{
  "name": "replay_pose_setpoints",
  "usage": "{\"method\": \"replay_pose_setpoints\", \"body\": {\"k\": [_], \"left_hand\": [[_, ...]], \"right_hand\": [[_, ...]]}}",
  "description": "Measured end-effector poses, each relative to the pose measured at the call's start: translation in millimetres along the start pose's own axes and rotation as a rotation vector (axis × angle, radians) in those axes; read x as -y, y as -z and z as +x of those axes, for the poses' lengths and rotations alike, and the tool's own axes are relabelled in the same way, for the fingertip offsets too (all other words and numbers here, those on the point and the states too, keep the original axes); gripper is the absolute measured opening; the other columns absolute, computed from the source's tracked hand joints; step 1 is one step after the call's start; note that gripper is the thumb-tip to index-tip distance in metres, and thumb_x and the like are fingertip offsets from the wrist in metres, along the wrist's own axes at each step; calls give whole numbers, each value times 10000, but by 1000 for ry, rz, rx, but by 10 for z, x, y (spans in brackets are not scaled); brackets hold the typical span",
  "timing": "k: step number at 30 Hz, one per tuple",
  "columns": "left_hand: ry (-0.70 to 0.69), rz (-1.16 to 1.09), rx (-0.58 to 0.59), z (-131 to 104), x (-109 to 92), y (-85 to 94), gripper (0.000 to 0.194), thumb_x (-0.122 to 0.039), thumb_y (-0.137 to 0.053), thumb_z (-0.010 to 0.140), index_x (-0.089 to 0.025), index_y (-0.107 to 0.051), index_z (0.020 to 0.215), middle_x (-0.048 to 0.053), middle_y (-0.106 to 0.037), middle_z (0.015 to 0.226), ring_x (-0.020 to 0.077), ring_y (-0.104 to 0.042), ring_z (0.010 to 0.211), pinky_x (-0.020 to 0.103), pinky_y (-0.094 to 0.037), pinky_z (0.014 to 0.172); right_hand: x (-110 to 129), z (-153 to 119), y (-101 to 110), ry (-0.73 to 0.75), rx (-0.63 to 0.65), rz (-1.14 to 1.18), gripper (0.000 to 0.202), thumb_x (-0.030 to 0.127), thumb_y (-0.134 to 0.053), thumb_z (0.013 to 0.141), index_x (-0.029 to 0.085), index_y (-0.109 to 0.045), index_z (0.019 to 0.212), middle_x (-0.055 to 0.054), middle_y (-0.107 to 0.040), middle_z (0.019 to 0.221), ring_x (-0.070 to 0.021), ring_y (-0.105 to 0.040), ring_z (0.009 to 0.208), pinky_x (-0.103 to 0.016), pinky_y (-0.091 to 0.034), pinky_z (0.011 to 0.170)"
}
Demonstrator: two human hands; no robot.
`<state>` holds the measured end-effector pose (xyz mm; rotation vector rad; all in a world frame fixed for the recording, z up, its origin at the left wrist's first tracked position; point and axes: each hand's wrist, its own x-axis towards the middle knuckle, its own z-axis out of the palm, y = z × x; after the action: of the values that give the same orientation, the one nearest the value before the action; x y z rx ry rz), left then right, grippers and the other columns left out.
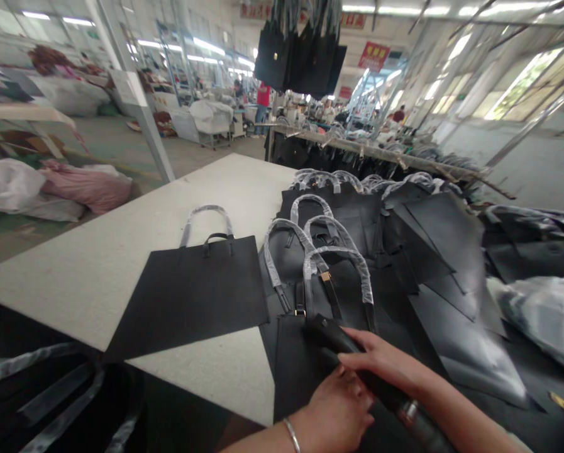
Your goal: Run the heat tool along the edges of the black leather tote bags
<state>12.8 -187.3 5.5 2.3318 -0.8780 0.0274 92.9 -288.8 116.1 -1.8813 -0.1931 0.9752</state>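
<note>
A black strap [357,365] is pinched between the fingers of the right hand [385,363], the forearm entering from the lower right. The left hand [336,412], a bangle [292,434] at its wrist, is curled against the same strap; whether it is gripped there cannot be told. The strap lies across a stack of black handbags [319,277] with film-wrapped handles. One flat black tote [192,292] lies apart on the white table [97,264].
</note>
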Motion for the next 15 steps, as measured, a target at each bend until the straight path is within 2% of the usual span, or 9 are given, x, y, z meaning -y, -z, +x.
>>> {"method": "replay_pose_setpoints", "body": {"k": [5,8,10,12,13,15], "left_hand": [[-39,-85,-24,-45,-9,70,376,-314,-467,935,-159,-508,1276,107,-561,1310,231,-413,1307,410,-207,1157],[11,-165,-72,-133,85,130,285,-208,-483,914,-203,-571,1185,43,-596,1267,167,-494,1219,316,-299,1113],[179,-150,-179,-190,204,243,273,-124,-482,888,-222,-603,1113,16,-628,1174,151,-549,1099,284,-388,1020],[420,-30,-314,-219,349,419,287,-99,-505,864,-211,-594,1112,42,-607,1144,190,-536,1061,334,-415,964],[526,46,-359,-220,422,520,284,-125,-540,854,-198,-583,1126,65,-588,1141,221,-521,1060,373,-415,949],[657,165,-375,-195,552,713,324,-233,-653,810,-175,-574,1119,94,-556,1117,270,-499,1048,430,-409,922]], "right_hand": [[124,28,64,71,-189,-18,722,379,-627,797,175,-356,1435,74,-548,547,-127,-502,469,-223,-380,455],[37,-141,173,49,-210,-56,765,407,-632,796,161,-326,1451,75,-541,503,-135,-507,447,-227,-367,442],[-80,-274,195,9,-184,-69,781,402,-634,797,153,-306,1461,65,-565,519,-140,-524,450,-233,-381,448],[-196,-378,161,-25,-156,-58,792,391,-633,795,159,-290,1470,49,-599,579,-142,-543,469,-241,-403,461],[-241,-411,128,-39,-151,-53,798,388,-632,791,161,-285,1473,38,-616,619,-143,-552,483,-245,-414,470],[-288,-445,53,-51,-143,-51,820,388,-628,780,153,-270,1479,22,-633,672,-144,-555,498,-253,-426,480]]}}
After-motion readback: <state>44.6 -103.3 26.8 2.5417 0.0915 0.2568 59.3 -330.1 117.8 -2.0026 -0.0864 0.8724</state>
